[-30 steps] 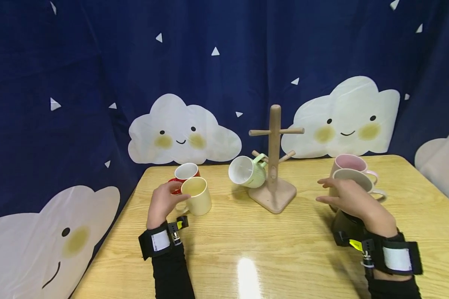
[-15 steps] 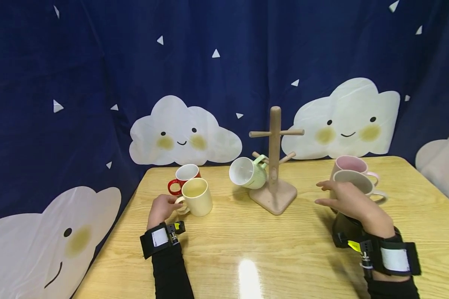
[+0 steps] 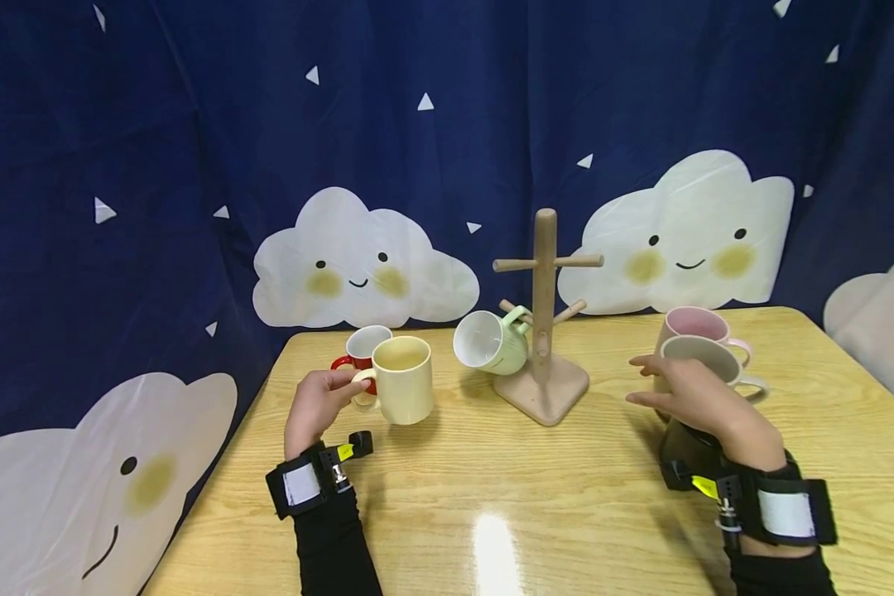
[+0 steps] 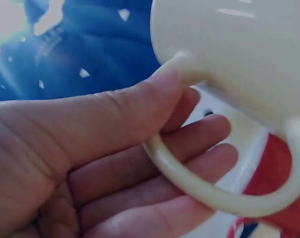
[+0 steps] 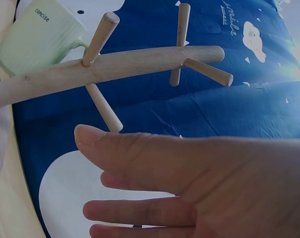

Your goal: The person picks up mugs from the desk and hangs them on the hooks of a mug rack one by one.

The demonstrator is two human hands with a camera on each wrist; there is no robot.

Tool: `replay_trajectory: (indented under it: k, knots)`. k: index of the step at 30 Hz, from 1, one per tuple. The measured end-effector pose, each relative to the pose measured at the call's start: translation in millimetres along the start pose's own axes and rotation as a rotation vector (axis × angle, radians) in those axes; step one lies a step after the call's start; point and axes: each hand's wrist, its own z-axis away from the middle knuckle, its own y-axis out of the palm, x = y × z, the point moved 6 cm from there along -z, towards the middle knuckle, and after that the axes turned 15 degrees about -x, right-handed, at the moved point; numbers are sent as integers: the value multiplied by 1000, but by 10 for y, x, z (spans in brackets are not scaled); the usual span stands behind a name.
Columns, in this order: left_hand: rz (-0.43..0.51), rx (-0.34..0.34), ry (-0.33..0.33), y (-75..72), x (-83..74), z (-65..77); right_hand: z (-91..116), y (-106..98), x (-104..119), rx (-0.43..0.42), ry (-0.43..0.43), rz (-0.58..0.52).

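My left hand (image 3: 319, 407) pinches the handle of a pale yellow mug (image 3: 404, 386), thumb on one side and fingers behind, as the left wrist view shows of the mug (image 4: 229, 54). The mug is upright and looks lifted off the table. Behind it stands a red mug (image 3: 362, 362) with a white inside, partly hidden. Over on the right, my right hand (image 3: 696, 401) hovers by a grey mug (image 3: 704, 354) with nothing in its grasp; its fingers are extended in the right wrist view. A pink mug (image 3: 694, 324) stands behind the grey one.
A wooden mug tree (image 3: 544, 306) stands mid-table, with a light green mug (image 3: 492, 341) hanging tilted from a left peg. A dark mug (image 3: 689, 451) sits partly under my right forearm. The wooden table (image 3: 447, 497) meets a dark blue curtain (image 3: 387, 124) at its back edge.
My left hand has moved to the yellow mug's handle, gripped it and raised the mug slightly up and to the right. My right hand has stayed nearly still.
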Motion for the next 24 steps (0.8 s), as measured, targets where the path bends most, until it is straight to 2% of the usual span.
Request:
replay_trajectory:
  k: [3,7,12,18,24]
  knots:
    - [56,-19,-5,-38,-95,31,0,-2,-1,3,3,-3]
    - [87,-23,-16,-40,-152,62,1,1,1,1,-3,-5]
    - [142,0,37,8,-286,105,1,10,8,4,-3,-5]
    - [206,38,104,163,-558,202,-6,20,22,8,3,-2]
    - [267,113,138,393,-861,355,-9,25,39,16,7,-3]
